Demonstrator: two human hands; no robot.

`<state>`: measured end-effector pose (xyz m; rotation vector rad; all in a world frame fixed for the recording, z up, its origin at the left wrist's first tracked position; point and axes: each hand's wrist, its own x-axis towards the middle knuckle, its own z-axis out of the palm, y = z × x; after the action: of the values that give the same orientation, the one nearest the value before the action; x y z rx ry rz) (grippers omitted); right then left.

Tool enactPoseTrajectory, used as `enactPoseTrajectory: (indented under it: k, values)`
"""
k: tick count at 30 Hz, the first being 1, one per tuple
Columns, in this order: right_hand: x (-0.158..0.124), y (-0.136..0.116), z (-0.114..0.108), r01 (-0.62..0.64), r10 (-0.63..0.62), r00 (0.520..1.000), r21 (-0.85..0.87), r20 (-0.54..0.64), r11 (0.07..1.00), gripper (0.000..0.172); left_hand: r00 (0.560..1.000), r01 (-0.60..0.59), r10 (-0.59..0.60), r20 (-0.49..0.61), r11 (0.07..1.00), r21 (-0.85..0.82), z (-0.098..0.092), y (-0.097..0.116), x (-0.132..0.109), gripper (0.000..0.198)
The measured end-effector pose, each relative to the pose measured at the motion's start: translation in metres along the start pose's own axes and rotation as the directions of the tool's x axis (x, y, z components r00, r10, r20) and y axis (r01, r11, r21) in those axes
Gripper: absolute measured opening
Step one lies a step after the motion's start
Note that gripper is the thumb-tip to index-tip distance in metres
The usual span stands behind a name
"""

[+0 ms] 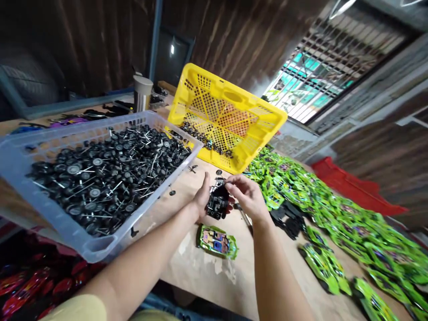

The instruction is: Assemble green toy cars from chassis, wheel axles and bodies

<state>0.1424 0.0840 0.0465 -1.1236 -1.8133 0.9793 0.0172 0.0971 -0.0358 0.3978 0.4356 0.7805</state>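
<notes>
My left hand (pixel 202 198) holds a black plastic toy car chassis (pixel 218 201), its fingers wrapped beneath and its thumb raised at the left. At the chassis's upper right edge, my right hand (pixel 246 192) pinches with thumb and forefinger; whatever lies between those fingertips is too small to make out. Just below the hands, a green toy car body shell (pixel 218 242) lies on the table with its inside facing up. A loose black wheel (pixel 219 172) rests on the table beyond the chassis.
At left stands a clear plastic crate (pixel 110 243) full of black wheels on metal axles. A tilted yellow basket (pixel 230 96) holds small dark parts. Green car shells (pixel 354 223) heap along the right, beside black chassis pieces (pixel 288 219). A steel tumbler (pixel 143 93) stands behind.
</notes>
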Motion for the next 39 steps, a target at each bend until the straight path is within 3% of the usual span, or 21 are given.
enactPoseTrajectory:
  k: [2,4,9,13,17,20,23,25,27,29,30,32,35,39]
  values:
    - [-0.017,0.022,-0.016,-0.030,0.033,0.999,-0.061,0.040,0.998,0.021,0.999,0.053,-0.054,0.004,0.997,0.057,0.002,-0.004,0.001,0.098]
    - [-0.030,0.034,-0.022,0.025,-0.014,0.997,-0.155,0.072,0.988,0.019,0.993,0.117,-0.120,0.021,0.985,0.126,0.003,-0.008,0.002,0.100]
    - [-0.050,0.039,-0.027,0.120,-0.112,0.993,-0.331,0.043,0.936,0.013,0.981,0.180,-0.191,0.037,0.962,0.206,0.005,-0.014,0.004,0.098]
    - [-0.060,0.051,-0.027,0.086,-0.099,0.995,-0.320,-0.022,0.944,0.013,0.981,0.189,-0.193,-0.005,0.951,0.247,0.002,-0.015,0.005,0.080]
    - [-0.062,0.076,-0.019,0.076,-0.119,0.976,-0.226,-0.182,0.971,0.018,0.980,0.187,-0.198,0.017,0.946,0.266,-0.005,-0.018,0.008,0.080]
    - [-0.061,0.090,-0.017,0.010,-0.047,0.972,-0.161,-0.229,0.987,0.024,0.983,0.174,-0.183,0.009,0.951,0.257,-0.006,-0.019,0.010,0.076]
    - [-0.069,0.087,-0.023,-0.056,0.008,0.965,-0.179,-0.261,0.982,0.035,0.994,0.109,-0.104,-0.032,0.973,0.204,-0.003,-0.015,0.011,0.068]
    - [-0.083,0.077,-0.027,-0.093,0.051,0.984,-0.244,-0.173,0.965,0.047,0.998,0.038,-0.030,-0.049,0.986,0.161,0.000,-0.011,0.011,0.064]
    - [-0.101,0.064,-0.027,-0.092,0.117,0.992,-0.337,0.055,0.937,0.066,0.997,-0.039,0.046,-0.063,0.992,0.120,0.002,-0.006,0.011,0.063]
    - [-0.119,0.053,-0.024,-0.067,0.183,0.953,-0.420,0.243,0.905,0.075,0.990,-0.105,0.113,-0.085,0.990,0.092,0.003,-0.004,0.011,0.065]
    - [-0.127,0.048,-0.024,-0.066,0.213,0.935,-0.451,0.282,0.890,0.074,0.986,-0.129,0.137,-0.094,0.988,0.083,0.004,-0.004,0.011,0.065]
    - [-0.138,0.038,-0.032,-0.089,0.271,0.914,-0.502,0.301,0.860,0.064,0.977,-0.177,0.185,-0.111,0.981,0.079,0.006,-0.005,0.011,0.060]
    - [-0.143,0.025,-0.064,-0.093,0.332,0.885,-0.577,0.326,0.812,0.056,0.944,-0.270,0.284,-0.168,0.957,0.105,0.009,-0.011,0.011,0.052]
    - [-0.127,0.016,-0.107,-0.021,0.313,0.881,-0.633,0.355,0.774,0.042,0.904,-0.309,0.362,-0.228,0.921,0.236,0.008,-0.017,0.012,0.050]
